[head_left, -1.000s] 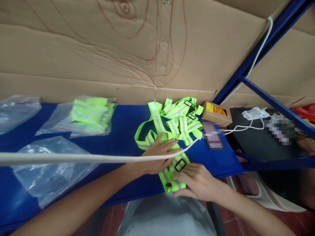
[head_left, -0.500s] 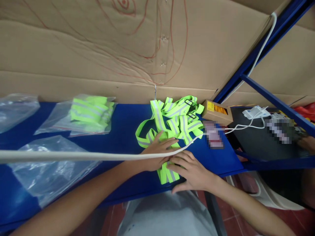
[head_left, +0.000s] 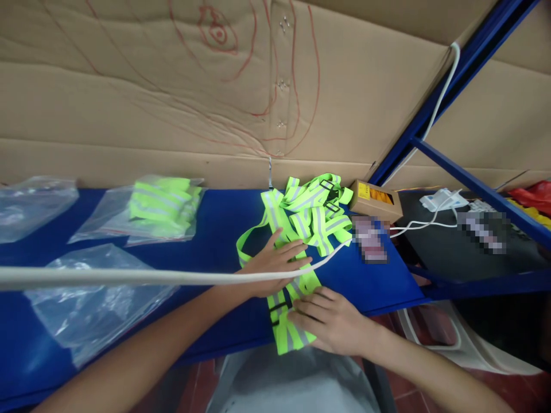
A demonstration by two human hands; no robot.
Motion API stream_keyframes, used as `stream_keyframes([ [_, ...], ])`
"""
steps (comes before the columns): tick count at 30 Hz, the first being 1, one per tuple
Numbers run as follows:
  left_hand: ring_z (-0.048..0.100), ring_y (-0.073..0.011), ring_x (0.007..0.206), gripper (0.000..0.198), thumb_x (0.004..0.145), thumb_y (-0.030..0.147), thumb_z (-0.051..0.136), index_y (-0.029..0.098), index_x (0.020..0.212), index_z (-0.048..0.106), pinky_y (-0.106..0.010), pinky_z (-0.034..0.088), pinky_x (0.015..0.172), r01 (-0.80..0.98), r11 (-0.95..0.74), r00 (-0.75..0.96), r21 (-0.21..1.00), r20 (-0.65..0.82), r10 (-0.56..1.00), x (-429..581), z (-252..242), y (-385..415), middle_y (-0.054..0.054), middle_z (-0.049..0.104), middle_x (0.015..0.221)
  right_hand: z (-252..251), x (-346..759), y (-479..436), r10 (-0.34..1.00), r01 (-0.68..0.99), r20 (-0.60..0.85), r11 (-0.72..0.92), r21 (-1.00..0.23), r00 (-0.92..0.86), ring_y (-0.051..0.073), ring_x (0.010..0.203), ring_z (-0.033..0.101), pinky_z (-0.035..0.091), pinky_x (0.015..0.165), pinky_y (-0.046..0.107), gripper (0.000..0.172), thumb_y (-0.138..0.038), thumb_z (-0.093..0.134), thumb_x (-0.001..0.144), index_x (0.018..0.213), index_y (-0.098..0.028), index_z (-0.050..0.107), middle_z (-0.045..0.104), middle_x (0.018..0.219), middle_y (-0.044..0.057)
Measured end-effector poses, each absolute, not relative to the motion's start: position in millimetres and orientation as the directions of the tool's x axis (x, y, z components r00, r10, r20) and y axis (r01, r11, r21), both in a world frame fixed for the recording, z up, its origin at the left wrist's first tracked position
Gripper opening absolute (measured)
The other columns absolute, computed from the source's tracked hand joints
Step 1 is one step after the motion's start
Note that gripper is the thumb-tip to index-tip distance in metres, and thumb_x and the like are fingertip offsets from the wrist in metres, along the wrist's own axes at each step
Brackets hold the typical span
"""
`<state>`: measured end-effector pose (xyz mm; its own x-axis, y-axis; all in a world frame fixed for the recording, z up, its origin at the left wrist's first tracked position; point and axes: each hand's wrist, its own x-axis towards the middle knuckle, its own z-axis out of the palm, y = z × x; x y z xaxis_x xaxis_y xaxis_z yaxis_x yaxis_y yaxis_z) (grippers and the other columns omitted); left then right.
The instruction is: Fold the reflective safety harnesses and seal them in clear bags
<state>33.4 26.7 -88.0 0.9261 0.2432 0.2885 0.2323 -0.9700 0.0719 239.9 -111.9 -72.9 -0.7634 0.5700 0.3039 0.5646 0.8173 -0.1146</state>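
A tangle of neon-yellow reflective straps [head_left: 319,221] with grey stripes and black buckles lies on the blue table. My left hand [head_left: 275,265] rests flat across the near part of the straps, fingers stretched out and apart. By the table's front edge, my right hand [head_left: 329,318] has its bent fingers over a folded length of reflective strap [head_left: 287,338]; its thumb is hidden underneath. A black buckle [head_left: 278,307] shows on this length, just left of the right fingertips. Running over the left wrist in view is a white cable [head_left: 172,278].
Bagged yellow straps [head_left: 161,206] lie at the back left, with an empty clear plastic bag [head_left: 99,298] nearer me and another bag [head_left: 34,206] farther left. A cardboard box [head_left: 376,201] with orange contents stands behind a blurred-out flat item [head_left: 371,240]. A blue frame [head_left: 482,178] rises right.
My right hand has drawn the strap length closer to me and over the table's front edge, bringing a black buckle into sight. My left hand stays flat on the straps. The view tilted slightly.
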Motion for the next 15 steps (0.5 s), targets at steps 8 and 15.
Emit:
stream_keyframes([
  [8, 0.045, -0.0286, 0.143, 0.047, 0.101, 0.027, 0.05, 0.026, 0.148, 0.05, -0.059, 0.025, 0.124, 0.201, -0.969, 0.938, 0.144, 0.258, 0.233, 31.1, -93.3, 30.3, -0.011, 0.054, 0.15, -31.0, 235.5, -70.5, 0.696, 0.629, 0.018, 0.659, -0.413, -0.718, 0.016, 0.09, 0.068, 0.047, 0.074, 0.025, 0.036, -0.052, 0.063, 0.098, 0.117, -0.022, 0.064, 0.073, 0.1, 0.002],
  [15, 0.046, -0.0265, 0.142, 0.047, 0.103, 0.031, 0.05, 0.026, 0.149, 0.048, -0.052, 0.019, 0.126, 0.219, -0.964, 0.949, 0.149, 0.198, 0.246, 33.0, -91.6, 31.7, -0.009, 0.055, 0.15, -67.4, 228.4, -76.3, 0.635, 0.665, 0.329, 0.747, -0.03, -0.699, 0.025, 0.112, 0.063, 0.046, 0.102, 0.038, 0.04, -0.04, 0.053, 0.105, 0.135, -0.014, 0.06, 0.07, 0.121, 0.013],
])
